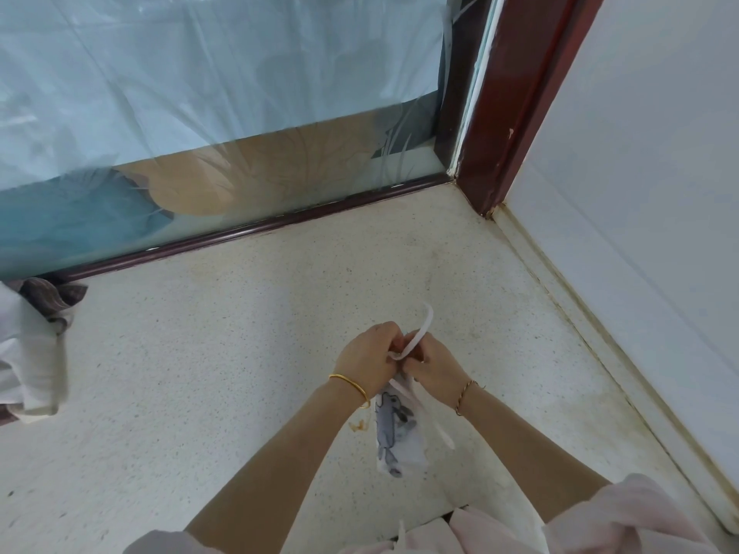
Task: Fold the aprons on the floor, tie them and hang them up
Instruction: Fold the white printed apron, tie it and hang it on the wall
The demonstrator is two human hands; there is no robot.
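A folded white apron point(398, 433) with a grey printed figure hangs below my hands, above the speckled floor. My left hand point(370, 353) and my right hand point(434, 367) meet at its top end, both with fingers curled round its white strap point(418, 333). A loop of that strap sticks up between the hands. One loose strap end point(442, 431) dangles on the right side of the bundle.
More cloth, white and striped brown point(32, 345), lies in a heap at the left edge. A glass door with a dark red frame point(508, 105) and sill stands ahead. A pale wall point(640, 193) runs along the right. Pink cloth point(600, 525) covers the bottom edge.
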